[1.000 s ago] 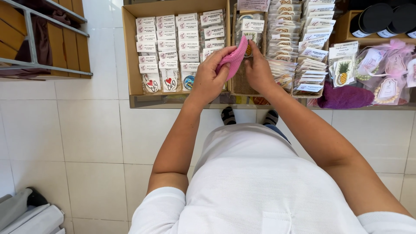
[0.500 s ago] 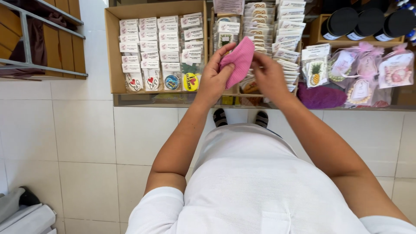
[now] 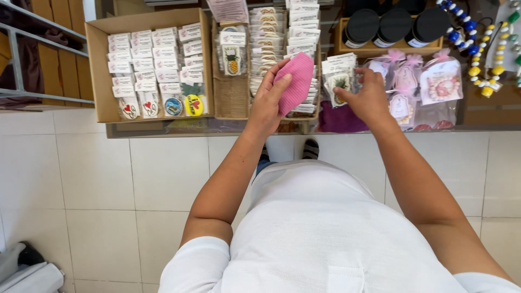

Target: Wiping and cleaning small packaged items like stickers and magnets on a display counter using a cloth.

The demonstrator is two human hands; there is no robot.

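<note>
Left hand holds a pink ribbed pouch over the display worktop; right hand rests on a carded pack beside it.

The pink pouch [image 3: 296,82] stands tilted above the rows of small packets, gripped along its lower edge by the left hand [image 3: 268,100], thumb in front and fingers behind. Just to its right, the right hand [image 3: 366,97] is curled with its fingertips on a pineapple-printed pack [image 3: 337,81]; whether it pinches the pack or only touches it I cannot tell. Around them lie a cardboard box of badges [image 3: 149,68], three black-lidded jars [image 3: 393,26] and pink gift bags [image 3: 429,84]. The pouch is gripped only near one end, so it could likely slip onto the tightly stacked packets and knock them askew.
</note>
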